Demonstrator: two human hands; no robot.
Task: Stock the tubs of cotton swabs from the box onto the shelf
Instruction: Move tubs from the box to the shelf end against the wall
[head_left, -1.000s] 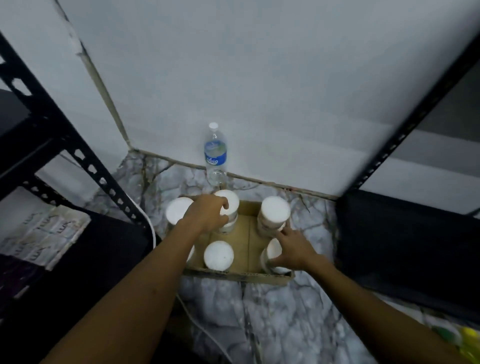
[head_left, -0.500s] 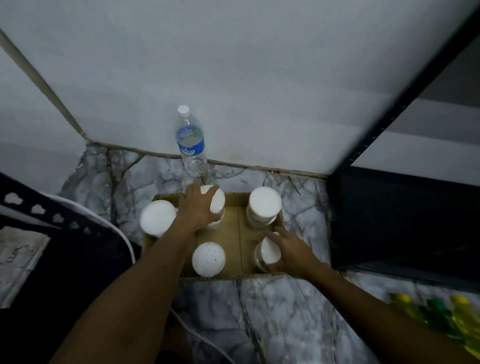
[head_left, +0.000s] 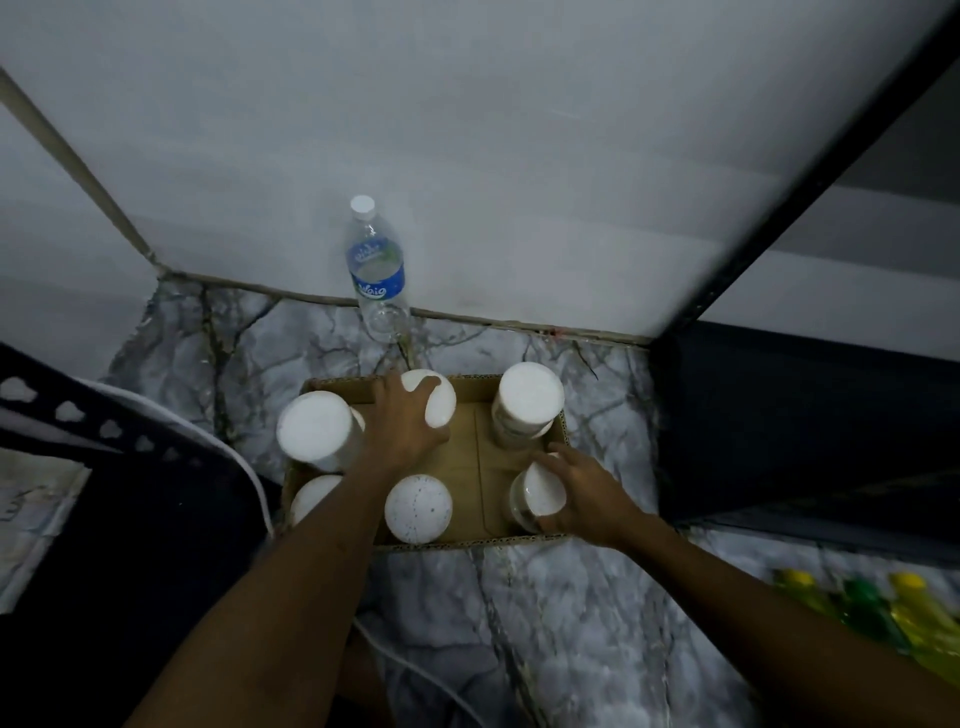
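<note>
the left hand (head_left: 402, 421) grips a tilted tub (head_left: 431, 397) at the box's (head_left: 467, 467) rear, lid leaning right. the right hand (head_left: 582, 493) grasps another tub (head_left: 540, 491), lid tipped left. the box sits on a marble floor (head_left: 545, 623) below a grey wall (head_left: 519, 156).

A box (head_left: 470, 467) sits on the floor (head_left: 545, 623) with tubs (head_left: 418, 509) in it. Behind it a bottle (head_left: 376, 270) stands at the wall (head_left: 467, 130); shelves (head_left: 805, 426) flank it.
</note>
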